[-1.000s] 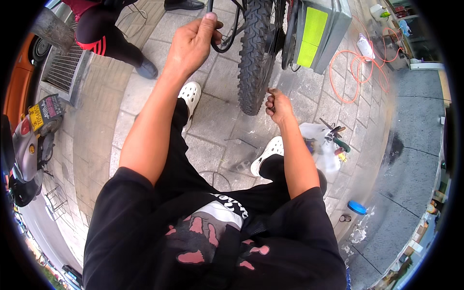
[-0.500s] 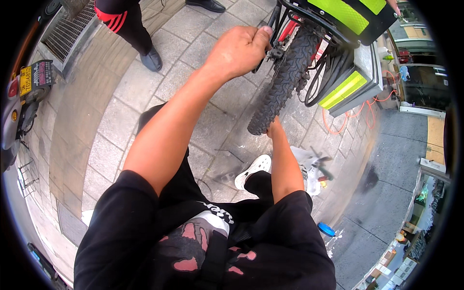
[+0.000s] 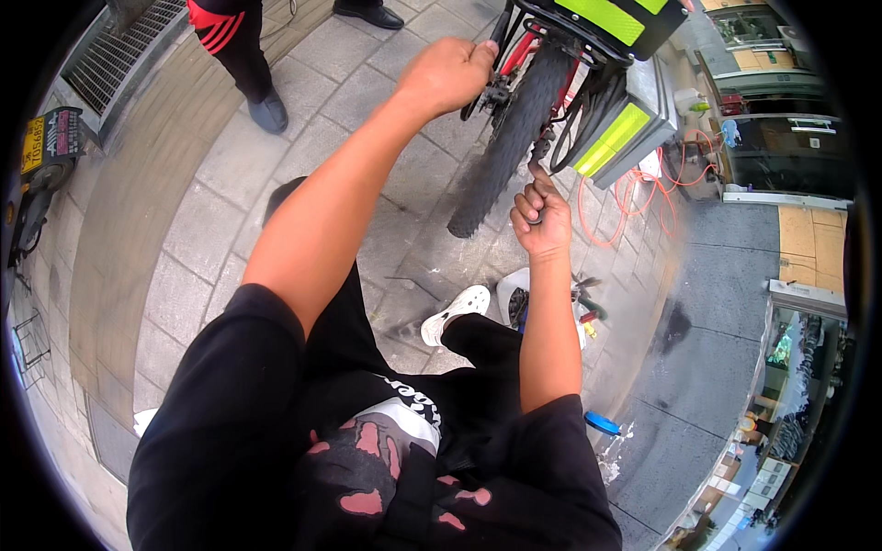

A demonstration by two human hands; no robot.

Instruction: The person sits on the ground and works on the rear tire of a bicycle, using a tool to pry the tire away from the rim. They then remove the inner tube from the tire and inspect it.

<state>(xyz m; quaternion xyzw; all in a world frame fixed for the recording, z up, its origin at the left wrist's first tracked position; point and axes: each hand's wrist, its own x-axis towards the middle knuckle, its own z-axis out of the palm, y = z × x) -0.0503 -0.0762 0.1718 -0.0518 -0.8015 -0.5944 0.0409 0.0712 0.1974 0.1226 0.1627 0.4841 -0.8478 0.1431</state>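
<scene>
Black rubber, one bicycle tyre (image 3: 508, 142), tread softened by blur, located ahead of the wearer and between the two hands; long axis slanting from a near end at lower left to a far end at upper right, where it runs in under a black bag (image 3: 634, 9) with yellow-green panels. Red frame tubing (image 3: 519, 52) visible beside the far part. Left hand (image 3: 448, 75): on the wheel's left side, closed about a black bar (image 3: 503, 26), thumb uppermost, the other fingers partly hidden. Right hand (image 3: 542, 216): on the wheel's right side, set closer to the wearer than the left; last fingers curled toward the palm, index finger extended away from the body; whether anything is enclosed cannot be told. Dark derailleur parts (image 3: 543, 145): directly beyond that fingertip, along the tyre's right flank, so the right hand is much the nearer; contact appears likely but is not certain. Tyre's near end: left of the right hand, apart from it. Grey box (image 3: 650, 108): right of the wheel, beyond the right hand. Adjacent on the paving (image 3: 404, 179): orange hose (image 3: 602, 244), looped; white shoe (image 3: 457, 312); blue lid (image 3: 602, 423), well apart.
</scene>
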